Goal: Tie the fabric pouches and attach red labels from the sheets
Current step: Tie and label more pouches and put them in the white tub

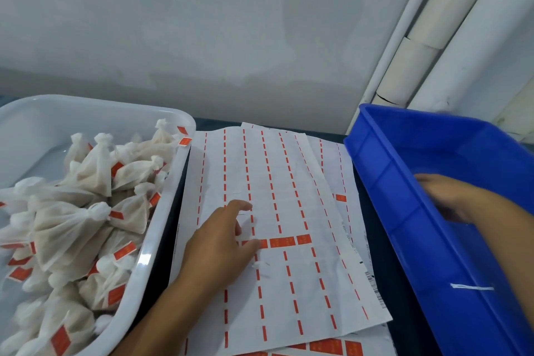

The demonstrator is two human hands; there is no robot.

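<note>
Head cam: my left hand [222,243] lies relaxed on the label sheet [289,196] mid-worktop, thumb touching a red label [281,241]. Tied pouches [86,211] fill the white tray [161,228] at the left edge. My right hand [453,196] is reaching into the blue bin [404,211]; can't tell its grip.

I see tub [161,228] left, tied pouches [86,211] piled in it | label sheets [289,182] stacked center on surface [384,269], left hand [222,243] on top sheet | bin [404,182] right, right hand [450,196] inside | wall [202,23] behind
</note>
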